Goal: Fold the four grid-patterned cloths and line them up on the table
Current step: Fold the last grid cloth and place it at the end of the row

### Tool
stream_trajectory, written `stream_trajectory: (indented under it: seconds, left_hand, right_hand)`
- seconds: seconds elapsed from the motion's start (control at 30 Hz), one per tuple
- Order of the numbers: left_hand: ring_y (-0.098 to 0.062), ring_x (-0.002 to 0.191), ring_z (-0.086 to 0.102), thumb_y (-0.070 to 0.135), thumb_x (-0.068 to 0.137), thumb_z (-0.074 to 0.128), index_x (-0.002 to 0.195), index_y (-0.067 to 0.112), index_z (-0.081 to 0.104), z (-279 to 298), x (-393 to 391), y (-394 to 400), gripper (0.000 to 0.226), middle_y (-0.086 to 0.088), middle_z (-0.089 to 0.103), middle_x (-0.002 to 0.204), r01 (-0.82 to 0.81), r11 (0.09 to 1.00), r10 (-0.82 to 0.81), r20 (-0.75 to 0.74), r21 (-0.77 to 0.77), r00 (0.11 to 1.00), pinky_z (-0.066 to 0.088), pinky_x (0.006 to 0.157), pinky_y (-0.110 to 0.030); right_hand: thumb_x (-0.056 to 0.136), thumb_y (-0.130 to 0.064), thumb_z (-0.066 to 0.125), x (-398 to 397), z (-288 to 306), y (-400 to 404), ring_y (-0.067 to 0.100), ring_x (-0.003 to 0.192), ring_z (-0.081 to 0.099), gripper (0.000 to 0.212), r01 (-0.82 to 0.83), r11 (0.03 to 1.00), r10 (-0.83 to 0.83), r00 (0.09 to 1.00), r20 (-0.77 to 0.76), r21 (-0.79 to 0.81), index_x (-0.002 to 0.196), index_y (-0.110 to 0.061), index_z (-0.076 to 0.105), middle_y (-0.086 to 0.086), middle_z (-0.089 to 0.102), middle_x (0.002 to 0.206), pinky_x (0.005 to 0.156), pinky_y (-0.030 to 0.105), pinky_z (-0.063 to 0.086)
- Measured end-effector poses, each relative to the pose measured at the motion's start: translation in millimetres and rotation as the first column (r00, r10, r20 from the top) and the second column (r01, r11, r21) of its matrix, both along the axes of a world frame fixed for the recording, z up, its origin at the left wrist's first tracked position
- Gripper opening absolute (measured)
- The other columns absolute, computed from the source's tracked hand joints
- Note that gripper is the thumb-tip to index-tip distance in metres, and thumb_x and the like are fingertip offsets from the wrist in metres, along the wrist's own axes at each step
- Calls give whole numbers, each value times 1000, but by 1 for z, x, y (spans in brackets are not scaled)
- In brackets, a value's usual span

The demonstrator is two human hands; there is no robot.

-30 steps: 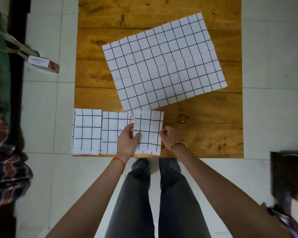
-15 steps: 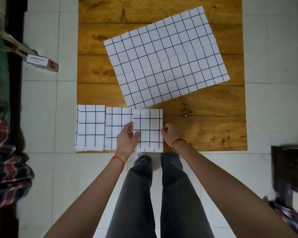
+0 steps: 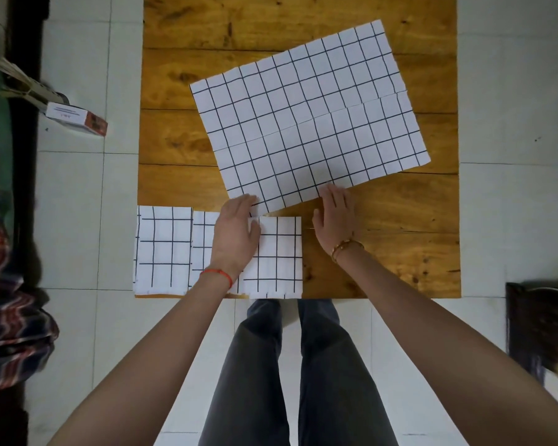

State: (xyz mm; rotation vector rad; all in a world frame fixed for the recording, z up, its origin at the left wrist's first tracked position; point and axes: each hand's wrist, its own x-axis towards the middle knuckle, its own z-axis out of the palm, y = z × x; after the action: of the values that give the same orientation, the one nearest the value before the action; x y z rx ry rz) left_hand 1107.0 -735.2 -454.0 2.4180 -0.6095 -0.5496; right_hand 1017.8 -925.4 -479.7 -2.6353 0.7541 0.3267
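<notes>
- Wooden table (image 3: pixel 181 140): carries four grid-patterned cloths.
- Unfolded cloth (image 3: pixel 310 114): lies flat and skewed across the table's centre, its near corner toward 6 o'clock.
- Three folded cloths in a row along the near edge, at 7 to 6 o'clock: left folded cloth (image 3: pixel 163 249), middle folded cloth (image 3: pixel 202 249) partly under the left forearm, right folded cloth (image 3: pixel 279 255).
- Left hand (image 3: pixel 236 233): fingers extended and close together, fingertips at the unfolded cloth's near corner; palm over the middle and right folded cloths.
- Right hand (image 3: pixel 334 217): fingers straight, slightly spread, tips touching the unfolded cloth's near edge; nothing gripped.
- Small box (image 3: pixel 76 119): on the floor at 9 o'clock.
</notes>
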Motion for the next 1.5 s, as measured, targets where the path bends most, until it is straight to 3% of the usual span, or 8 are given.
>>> stream_trajectory:
  seconds: [0.13, 0.33, 0.77, 0.87, 0.97, 1.1, 1.3, 1.5]
  left_hand:
    - [-33, 136, 33, 10, 88, 57, 139, 8, 44, -13, 27, -25, 53, -12, 40, 147, 165, 964, -179, 51, 209, 983, 31, 112, -46]
    - [-28, 148, 3, 22, 97, 42, 152, 19, 19, -17, 48, -62, 60, -3, 8, 161, 263, 831, -282, -37, 489, 959, 17, 117, -49]
    - [-27, 148, 4, 26, 98, 37, 152, 23, 21, -24, 53, -158, 56, -1, 15, 160, 356, 828, -370, -55, 433, 927, 12, 116, -55]
    - [-26, 145, 13, 26, 97, 39, 151, 24, 26, -26, 42, -175, 55, 0, 23, 156, 380, 843, -400, -27, 380, 916, 13, 116, -56]
    - [-25, 141, 23, 23, 95, 43, 150, 24, 29, -29, 33, -188, 57, 1, 30, 154, 405, 864, -419, -19, 299, 908, 15, 115, -57]
    - [-21, 136, 33, 18, 89, 50, 146, 22, 37, -27, 36, -189, 58, -1, 35, 151, 383, 907, -399, 67, 175, 914, 22, 115, -50]
    - [-26, 131, 41, 8, 79, 59, 135, 20, 52, -26, 74, -156, 57, -5, 47, 141, 285, 938, -315, 146, 197, 938, 34, 107, -51]
    - [-29, 130, 42, 10, 79, 68, 130, 20, 56, -24, 88, -135, 53, -7, 49, 141, 316, 901, -358, 99, 298, 928, 29, 109, -48]
  right_hand:
    - [99, -29, 35, 18, -6, -28, 26, 145, 13, 53, -49, 998, 53, 993, -101, 43, 149, -16, 23, 4, 19, 157, 118, 47, 14]
    - [99, -30, 34, 36, -12, -77, 22, 145, 12, 51, -69, 996, 75, 991, -109, 52, 148, -20, 24, -1, 18, 157, 118, 48, 12]
    - [98, -27, 37, 96, -15, -215, 25, 146, 10, 49, -121, 992, 123, 989, -80, 27, 146, -21, 28, 0, 16, 158, 118, 49, 8]
    - [96, -26, 43, 96, -16, -228, 30, 144, 15, 51, -95, 995, 95, 995, -37, -7, 145, -17, 31, 5, 23, 156, 116, 49, 19]
    - [89, -21, 55, 85, -13, -223, 33, 129, 39, 47, -116, 993, 117, 983, 139, -18, 133, -7, 46, 14, 44, 138, 103, 42, 39]
    - [80, -22, 68, 56, -14, -203, 26, 104, 47, 33, -257, 957, 223, 948, 226, 132, 109, -10, 58, 10, 51, 111, 84, 33, 46]
    - [69, -29, 79, 27, -19, -177, 20, 96, 49, 40, -373, 907, 353, 927, 129, 199, 100, -17, 56, 1, 54, 100, 79, 34, 48]
    - [79, -23, 70, 32, -14, -157, 19, 102, 41, 31, -346, 924, 351, 936, -2, 163, 104, -14, 52, 2, 49, 108, 87, 26, 40]
